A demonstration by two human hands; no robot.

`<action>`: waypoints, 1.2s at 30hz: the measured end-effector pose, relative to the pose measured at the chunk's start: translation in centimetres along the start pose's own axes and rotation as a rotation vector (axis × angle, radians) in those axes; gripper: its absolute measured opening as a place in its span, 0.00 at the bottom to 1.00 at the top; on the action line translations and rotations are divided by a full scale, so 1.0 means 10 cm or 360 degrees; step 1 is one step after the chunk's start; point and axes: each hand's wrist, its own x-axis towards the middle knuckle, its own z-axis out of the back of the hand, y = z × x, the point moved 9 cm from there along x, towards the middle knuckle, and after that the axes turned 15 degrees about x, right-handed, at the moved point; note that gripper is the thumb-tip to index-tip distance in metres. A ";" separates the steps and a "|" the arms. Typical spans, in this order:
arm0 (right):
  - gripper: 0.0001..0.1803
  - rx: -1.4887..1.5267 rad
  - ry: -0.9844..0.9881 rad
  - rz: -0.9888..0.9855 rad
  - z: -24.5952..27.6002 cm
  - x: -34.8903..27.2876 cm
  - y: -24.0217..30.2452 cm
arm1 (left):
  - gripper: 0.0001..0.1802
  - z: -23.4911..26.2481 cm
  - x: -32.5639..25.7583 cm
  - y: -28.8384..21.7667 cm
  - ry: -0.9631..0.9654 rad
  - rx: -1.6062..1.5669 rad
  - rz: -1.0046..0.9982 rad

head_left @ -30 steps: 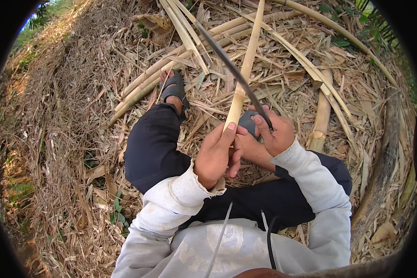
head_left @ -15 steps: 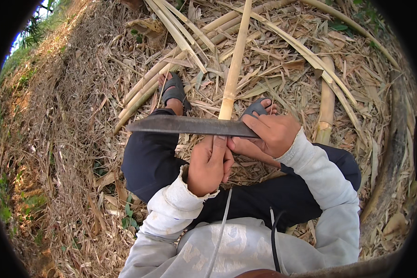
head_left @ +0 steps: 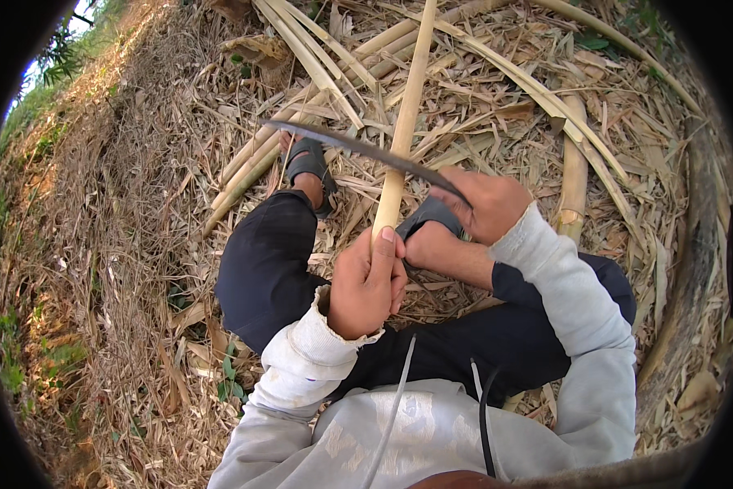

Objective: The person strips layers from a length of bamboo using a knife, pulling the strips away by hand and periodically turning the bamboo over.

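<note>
an outdoor spot; dry leaf litter [head_left: 138,244] covers the ground [head_left: 44,314]; pale poles [head_left: 573,167] and a weathered log [head_left: 694,253] lie on it; green foliage [head_left: 57,61] fringes it

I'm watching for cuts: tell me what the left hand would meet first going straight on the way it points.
Most likely the long dark knife, whose blade crosses the bamboo piece ahead of the left hand; its height above the bamboo is unclear.
</note>
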 end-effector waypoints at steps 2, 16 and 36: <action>0.12 -0.0066 0.0107 0.0128 -0.06 -0.11 0.30 | 0.20 0.02 -0.01 0.03 -0.0008 -0.0011 0.0048; 0.13 0.0007 0.0022 -0.0149 0.03 -0.05 -0.11 | 0.19 0.08 -0.04 -0.04 -0.0053 0.0016 -0.0011; 0.10 0.0066 0.0123 0.0194 -0.11 -0.14 0.38 | 0.10 0.14 -0.05 -0.24 -0.0581 0.1311 -0.0803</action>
